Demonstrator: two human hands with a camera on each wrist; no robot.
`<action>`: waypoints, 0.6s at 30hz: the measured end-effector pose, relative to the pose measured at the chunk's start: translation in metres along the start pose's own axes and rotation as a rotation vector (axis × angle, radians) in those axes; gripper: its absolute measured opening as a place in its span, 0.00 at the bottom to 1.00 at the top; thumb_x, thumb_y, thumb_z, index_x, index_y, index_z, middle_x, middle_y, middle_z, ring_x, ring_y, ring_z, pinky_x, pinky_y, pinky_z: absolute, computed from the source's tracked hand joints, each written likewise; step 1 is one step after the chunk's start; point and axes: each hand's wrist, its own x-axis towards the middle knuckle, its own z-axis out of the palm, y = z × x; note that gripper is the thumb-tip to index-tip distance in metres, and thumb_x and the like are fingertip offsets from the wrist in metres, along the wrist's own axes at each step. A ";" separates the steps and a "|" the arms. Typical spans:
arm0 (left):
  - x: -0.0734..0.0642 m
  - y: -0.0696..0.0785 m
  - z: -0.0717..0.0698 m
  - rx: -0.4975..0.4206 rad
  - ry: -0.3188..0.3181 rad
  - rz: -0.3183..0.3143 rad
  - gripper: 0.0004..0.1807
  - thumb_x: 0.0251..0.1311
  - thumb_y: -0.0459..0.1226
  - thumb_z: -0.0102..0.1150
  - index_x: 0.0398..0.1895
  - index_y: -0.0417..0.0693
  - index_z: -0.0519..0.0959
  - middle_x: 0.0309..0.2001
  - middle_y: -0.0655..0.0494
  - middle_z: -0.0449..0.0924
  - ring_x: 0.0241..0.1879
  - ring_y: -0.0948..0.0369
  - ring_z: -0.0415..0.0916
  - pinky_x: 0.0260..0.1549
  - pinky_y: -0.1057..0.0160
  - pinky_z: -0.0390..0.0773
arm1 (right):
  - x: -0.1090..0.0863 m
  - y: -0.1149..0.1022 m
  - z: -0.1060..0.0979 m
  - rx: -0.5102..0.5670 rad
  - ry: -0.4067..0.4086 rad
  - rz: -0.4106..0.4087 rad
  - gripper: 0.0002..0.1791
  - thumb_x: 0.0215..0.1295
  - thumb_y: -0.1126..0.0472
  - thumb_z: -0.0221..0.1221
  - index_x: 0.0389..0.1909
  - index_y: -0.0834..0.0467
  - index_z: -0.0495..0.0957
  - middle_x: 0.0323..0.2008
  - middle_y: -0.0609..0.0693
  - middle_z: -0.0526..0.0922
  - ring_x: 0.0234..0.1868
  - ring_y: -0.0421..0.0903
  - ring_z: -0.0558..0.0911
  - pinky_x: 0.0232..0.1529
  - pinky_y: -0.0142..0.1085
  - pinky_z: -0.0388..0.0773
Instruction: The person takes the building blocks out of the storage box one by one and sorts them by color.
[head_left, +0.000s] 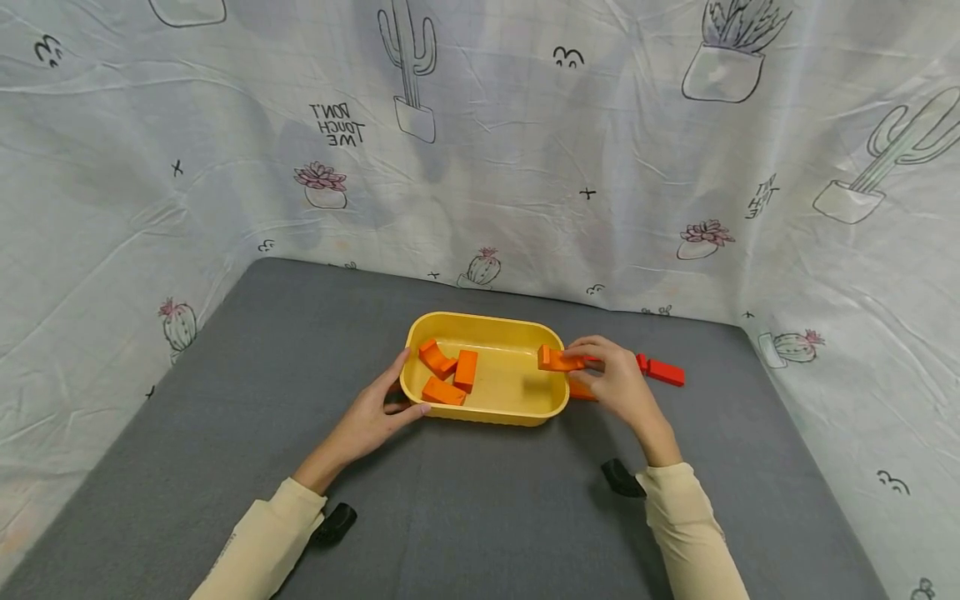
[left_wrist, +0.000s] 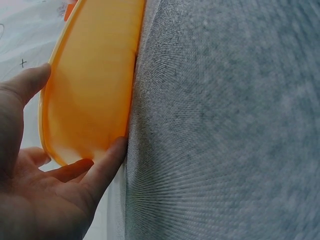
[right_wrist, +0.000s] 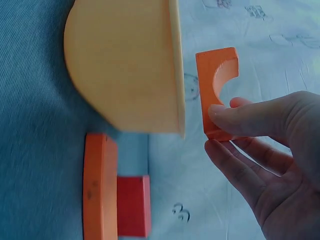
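A yellow plastic tub (head_left: 501, 379) stands on the grey table. My left hand (head_left: 372, 412) holds its left end, the thumb on the rim and the other fingers along the outer wall, as the left wrist view shows. Several orange blocks (head_left: 465, 371) lie inside at the left, one of them notched. Over the tub's right rim, my right hand (head_left: 618, 379) pinches an orange arch block (right_wrist: 206, 75) between thumb and fingers, its curved cutout visible in the right wrist view.
Just outside the tub's right end lies another orange block (right_wrist: 100, 185), with a red block (right_wrist: 133, 205) beyond it. Farther right on the table (head_left: 487, 517) is a red block (head_left: 666, 372). A printed cloth (head_left: 510, 167) hangs behind and at the sides.
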 end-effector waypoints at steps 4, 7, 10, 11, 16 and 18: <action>0.000 0.000 0.000 -0.002 -0.001 -0.001 0.54 0.59 0.46 0.68 0.80 0.53 0.43 0.77 0.47 0.47 0.66 0.48 0.63 0.55 0.52 0.77 | -0.008 0.009 -0.008 -0.020 0.035 0.014 0.15 0.53 0.75 0.69 0.43 0.63 0.85 0.48 0.56 0.81 0.49 0.54 0.80 0.49 0.48 0.82; -0.001 0.000 -0.001 0.000 0.000 0.001 0.54 0.60 0.46 0.68 0.80 0.53 0.42 0.77 0.47 0.46 0.66 0.48 0.63 0.55 0.51 0.77 | -0.015 0.015 -0.014 -0.060 0.059 0.032 0.15 0.53 0.74 0.69 0.42 0.62 0.85 0.48 0.56 0.81 0.49 0.54 0.80 0.48 0.49 0.82; -0.001 0.000 -0.001 0.001 0.001 0.003 0.53 0.60 0.46 0.68 0.80 0.53 0.42 0.77 0.46 0.46 0.67 0.47 0.63 0.55 0.51 0.77 | -0.021 0.022 -0.019 -0.076 0.060 0.047 0.15 0.54 0.75 0.69 0.43 0.63 0.85 0.49 0.57 0.81 0.51 0.56 0.79 0.48 0.51 0.81; -0.001 -0.001 -0.001 0.001 0.001 0.005 0.53 0.60 0.46 0.68 0.80 0.53 0.42 0.77 0.46 0.46 0.66 0.47 0.63 0.55 0.51 0.77 | -0.023 0.024 -0.020 -0.075 0.057 0.053 0.15 0.54 0.75 0.68 0.43 0.63 0.85 0.49 0.57 0.81 0.51 0.56 0.79 0.48 0.51 0.81; 0.001 -0.002 0.000 0.005 0.000 0.010 0.53 0.60 0.47 0.68 0.80 0.54 0.42 0.77 0.48 0.45 0.67 0.48 0.63 0.55 0.51 0.77 | -0.031 0.036 -0.024 -0.072 0.053 0.078 0.15 0.55 0.77 0.67 0.44 0.64 0.84 0.50 0.58 0.80 0.52 0.57 0.79 0.49 0.50 0.80; 0.001 -0.002 0.000 0.005 0.000 0.009 0.53 0.59 0.47 0.68 0.80 0.54 0.42 0.77 0.48 0.45 0.66 0.48 0.63 0.55 0.51 0.77 | -0.034 0.040 -0.026 -0.073 0.067 0.086 0.15 0.54 0.77 0.67 0.44 0.64 0.84 0.50 0.58 0.81 0.51 0.57 0.80 0.49 0.48 0.80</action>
